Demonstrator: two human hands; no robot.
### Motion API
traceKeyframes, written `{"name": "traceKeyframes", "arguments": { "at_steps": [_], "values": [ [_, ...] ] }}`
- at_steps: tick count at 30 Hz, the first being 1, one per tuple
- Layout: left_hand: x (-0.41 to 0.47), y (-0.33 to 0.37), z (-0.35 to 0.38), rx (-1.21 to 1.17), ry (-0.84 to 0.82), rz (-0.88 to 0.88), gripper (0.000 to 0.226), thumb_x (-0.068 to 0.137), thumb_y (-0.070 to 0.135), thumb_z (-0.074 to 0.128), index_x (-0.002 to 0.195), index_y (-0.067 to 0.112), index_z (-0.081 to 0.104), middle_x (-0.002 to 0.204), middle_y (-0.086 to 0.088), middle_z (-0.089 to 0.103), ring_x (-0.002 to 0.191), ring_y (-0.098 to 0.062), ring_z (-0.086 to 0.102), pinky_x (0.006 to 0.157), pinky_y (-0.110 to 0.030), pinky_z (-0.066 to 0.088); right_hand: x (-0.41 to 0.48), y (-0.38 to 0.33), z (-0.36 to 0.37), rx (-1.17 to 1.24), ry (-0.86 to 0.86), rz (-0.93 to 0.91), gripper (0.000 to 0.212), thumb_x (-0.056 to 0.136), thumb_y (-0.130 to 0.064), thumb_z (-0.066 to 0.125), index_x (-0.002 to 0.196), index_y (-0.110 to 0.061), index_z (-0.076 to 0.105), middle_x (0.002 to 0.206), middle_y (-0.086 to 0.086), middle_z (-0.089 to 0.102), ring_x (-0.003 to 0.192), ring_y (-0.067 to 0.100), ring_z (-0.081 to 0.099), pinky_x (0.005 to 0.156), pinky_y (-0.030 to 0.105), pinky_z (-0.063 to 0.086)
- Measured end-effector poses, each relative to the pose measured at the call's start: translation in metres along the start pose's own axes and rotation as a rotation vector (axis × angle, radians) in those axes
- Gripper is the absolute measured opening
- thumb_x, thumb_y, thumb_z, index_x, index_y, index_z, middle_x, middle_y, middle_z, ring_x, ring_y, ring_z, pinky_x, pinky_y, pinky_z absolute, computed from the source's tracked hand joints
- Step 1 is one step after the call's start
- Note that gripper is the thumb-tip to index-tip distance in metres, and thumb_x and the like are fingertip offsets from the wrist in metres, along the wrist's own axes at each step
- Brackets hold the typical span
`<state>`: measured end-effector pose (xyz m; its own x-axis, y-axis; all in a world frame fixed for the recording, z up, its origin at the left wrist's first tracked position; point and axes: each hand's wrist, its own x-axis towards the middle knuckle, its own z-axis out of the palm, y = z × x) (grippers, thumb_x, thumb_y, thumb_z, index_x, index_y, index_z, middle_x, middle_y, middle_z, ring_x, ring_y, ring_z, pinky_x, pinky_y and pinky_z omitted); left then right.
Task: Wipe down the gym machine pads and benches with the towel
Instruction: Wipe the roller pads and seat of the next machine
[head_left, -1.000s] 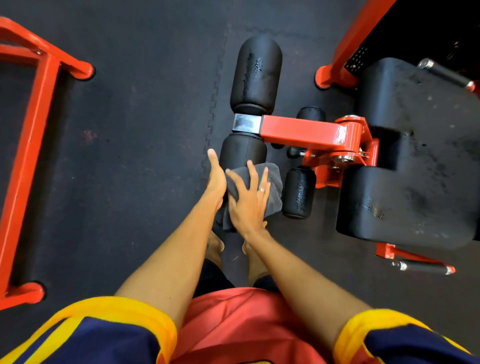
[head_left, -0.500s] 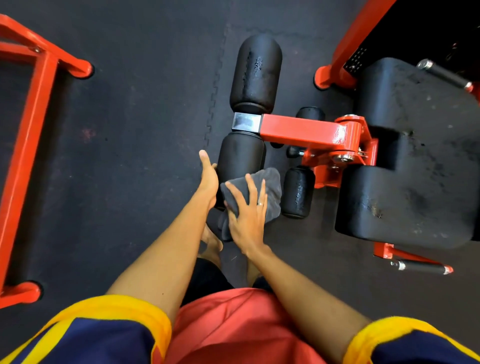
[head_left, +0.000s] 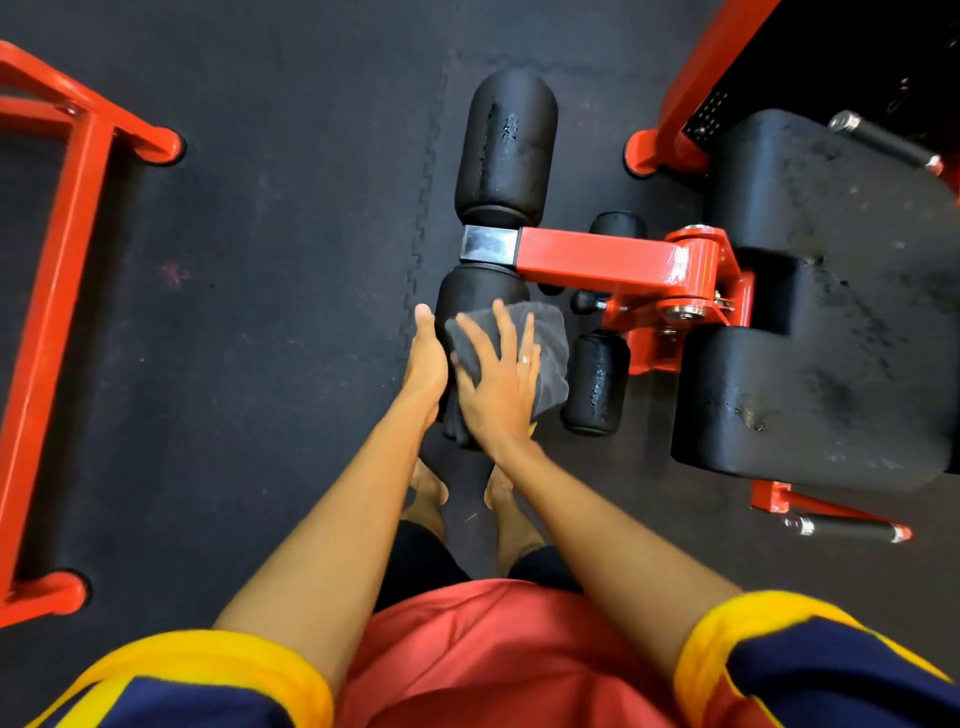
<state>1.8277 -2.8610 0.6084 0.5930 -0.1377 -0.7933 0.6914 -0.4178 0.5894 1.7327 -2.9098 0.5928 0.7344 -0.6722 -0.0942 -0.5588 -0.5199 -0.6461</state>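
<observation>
Frame: standing well apart, untouched.
Left hand: staying flat against the roller's left side, fingers straight, gripping nothing.
Roller: near half getting wiped; far half likely waiting.
Right hand: pushing forward again, fingers spread, pressing without curling.
Towel: sliding up over the roller's top.
Hidden: roller's underside and near end; bench running off right.
</observation>
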Motion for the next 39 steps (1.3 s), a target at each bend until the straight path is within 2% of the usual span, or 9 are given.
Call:
{"name": "traceKeyframes", "arguments": {
  "at_steps": [4,7,13,19,24,29,31,35,39],
  "values": [
    [0.044,-0.031,-0.013,0.107,-0.033,-0.110,0.099,0.076,0.087,0.024,0.143,0.022,0.056,0.144,-0.008,0.059,0.134,-0.028,0.053,0.117,-0.050,0.036,-0.050,0.008,0.001,0.045,-0.086,-0.028,0.054,0.103,-0.039,0.057,0.155,-0.037,0.043,0.173,-0.003,0.012,0.159,0.030,-0.010,0.124,0.064,0.013],
    [0.043,-0.038,-0.007,0.131,0.013,-0.112,0.097,0.081,0.083,0.020,0.143,0.018,0.056,0.141,-0.009,0.061,0.131,-0.029,0.055,0.115,-0.051,0.040,-0.019,0.005,0.002,-0.002,-0.070,-0.040,0.050,0.102,-0.042,0.051,0.152,-0.039,0.047,0.171,-0.002,0.020,0.159,0.038,0.000,0.122,0.066,0.017],
    [-0.002,-0.025,0.022,0.282,0.190,0.050,0.062,0.107,0.051,0.026,0.160,0.017,0.028,0.165,-0.007,0.031,0.150,-0.031,0.029,0.123,-0.051,0.022,0.067,0.002,-0.006,0.050,-0.026,0.054,0.045,0.103,-0.039,0.052,0.148,-0.032,0.053,0.166,0.000,0.031,0.157,0.041,0.010,0.120,0.066,0.021],
    [0.027,-0.011,0.007,0.082,0.050,-0.027,0.069,0.103,0.061,0.023,0.149,0.014,0.046,0.148,-0.001,0.048,0.135,-0.022,0.046,0.119,-0.045,0.032,-0.009,0.006,-0.005,0.069,-0.021,0.004,0.051,0.102,-0.033,0.059,0.152,-0.036,0.048,0.170,-0.003,0.022,0.160,0.031,0.002,0.123,0.062,0.019],
    [0.043,-0.007,0.004,0.068,-0.028,-0.133,0.088,0.092,0.078,0.022,0.144,0.014,0.054,0.136,-0.012,0.063,0.122,-0.028,0.061,0.110,-0.049,0.045,-0.041,0.008,-0.005,0.121,-0.061,-0.013,0.057,0.098,-0.020,0.064,0.150,-0.040,0.050,0.172,-0.001,0.014,0.160,0.028,-0.003,0.124,0.062,0.017],
    [0.002,-0.003,0.029,0.132,0.129,0.052,0.077,0.097,0.065,0.017,0.157,0.020,0.036,0.161,-0.006,0.038,0.148,-0.025,0.035,0.122,-0.050,0.026,0.054,-0.011,-0.003,0.093,0.055,0.143,0.048,0.098,-0.029,0.064,0.145,-0.039,0.057,0.167,0.002,0.029,0.156,0.037,0.016,0.122,0.057,0.023],
    [0.000,-0.006,0.030,0.104,0.125,0.067,0.085,0.090,0.068,0.017,0.159,0.021,0.032,0.164,-0.004,0.033,0.151,-0.022,0.030,0.124,-0.049,0.023,0.070,-0.013,0.000,0.070,0.063,0.150,0.046,0.099,-0.032,0.063,0.144,-0.038,0.057,0.165,0.001,0.034,0.155,0.038,0.020,0.120,0.058,0.025],
    [0.015,-0.002,0.013,0.033,0.032,-0.016,0.090,0.087,0.078,0.018,0.156,0.023,0.038,0.158,-0.007,0.043,0.143,-0.025,0.043,0.119,-0.050,0.034,0.036,-0.007,0.000,0.013,0.055,0.072,0.053,0.099,-0.039,0.059,0.151,-0.043,0.047,0.168,-0.003,0.026,0.157,0.034,0.013,0.121,0.058,0.025],
    [0.035,0.001,-0.004,-0.020,-0.074,-0.124,0.095,0.089,0.085,0.016,0.143,0.019,0.056,0.141,-0.011,0.061,0.126,-0.026,0.059,0.112,-0.046,0.043,-0.030,0.004,-0.001,0.031,-0.033,-0.015,0.061,0.098,-0.026,0.064,0.154,-0.042,0.043,0.171,-0.005,0.017,0.160,0.029,0.000,0.123,0.060,0.022]
  ]
}}
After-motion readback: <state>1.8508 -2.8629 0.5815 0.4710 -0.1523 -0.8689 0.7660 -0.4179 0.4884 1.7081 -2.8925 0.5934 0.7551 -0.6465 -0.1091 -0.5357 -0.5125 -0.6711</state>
